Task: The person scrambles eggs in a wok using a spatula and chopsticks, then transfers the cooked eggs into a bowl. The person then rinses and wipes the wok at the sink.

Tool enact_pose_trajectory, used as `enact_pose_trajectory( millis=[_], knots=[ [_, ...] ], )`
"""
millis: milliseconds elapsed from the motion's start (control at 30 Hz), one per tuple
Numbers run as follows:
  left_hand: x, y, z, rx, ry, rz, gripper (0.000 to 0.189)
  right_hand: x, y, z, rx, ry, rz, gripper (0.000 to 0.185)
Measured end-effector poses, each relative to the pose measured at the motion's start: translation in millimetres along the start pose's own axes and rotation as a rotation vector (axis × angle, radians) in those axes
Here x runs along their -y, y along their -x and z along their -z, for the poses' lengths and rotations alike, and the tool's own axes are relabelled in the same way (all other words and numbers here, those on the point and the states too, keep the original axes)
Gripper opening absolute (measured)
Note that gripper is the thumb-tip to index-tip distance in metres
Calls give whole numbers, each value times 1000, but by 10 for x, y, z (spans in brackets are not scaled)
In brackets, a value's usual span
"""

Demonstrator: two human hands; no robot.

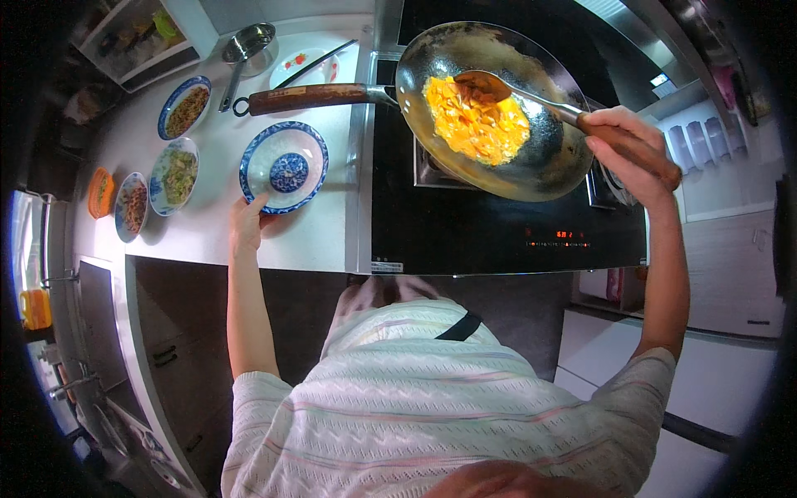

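Note:
My left hand (248,223) grips the near rim of a blue-and-white plate (256,159), thumb on top and fingers under the edge. Nothing lies on this plate, and I cannot tell whether it touches the counter. In my right hand (635,152) is the wooden handle of a metal cooking spatula (482,86). Its blade rests on or just over yellow scrambled egg (479,127) in a wok (560,168). The egg gathers towards the left of the pan. The wok's wooden handle (317,98) reaches left over the counter, with neither hand on it.
Dishes of food stand at the left: a noodle-like dish (185,112), chopped greens (179,176), a meat-like mix (133,208). Behind lie a metal dipper (250,46) and a plate with black chopsticks (317,65). An orange basket (99,193) sits far left. The black cooktop (436,236) shows lit digits.

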State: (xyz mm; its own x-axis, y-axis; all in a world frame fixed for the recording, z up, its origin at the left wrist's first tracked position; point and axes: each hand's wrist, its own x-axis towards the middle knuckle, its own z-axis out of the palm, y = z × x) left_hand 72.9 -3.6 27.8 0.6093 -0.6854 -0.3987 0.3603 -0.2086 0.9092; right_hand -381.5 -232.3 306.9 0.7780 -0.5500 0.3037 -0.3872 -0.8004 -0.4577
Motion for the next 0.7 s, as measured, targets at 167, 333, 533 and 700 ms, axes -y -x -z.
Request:
enact_pose_trajectory(
  millis=[167,333,533,700],
  knots=[
    [5,-29,18,-11,-14,23,28,-117,-202,37,-361,-182,-182,22],
    [-20,-34,-7,-6,-23,22,29,-488,-501,150,-435,-526,-491,36],
    [-27,33,-40,-23,-30,21,28,-662,-418,205,-389,-459,-534,37],
    [-52,33,-48,-23,-43,22,29,-497,-305,174,-330,-576,-367,32]
  ],
)
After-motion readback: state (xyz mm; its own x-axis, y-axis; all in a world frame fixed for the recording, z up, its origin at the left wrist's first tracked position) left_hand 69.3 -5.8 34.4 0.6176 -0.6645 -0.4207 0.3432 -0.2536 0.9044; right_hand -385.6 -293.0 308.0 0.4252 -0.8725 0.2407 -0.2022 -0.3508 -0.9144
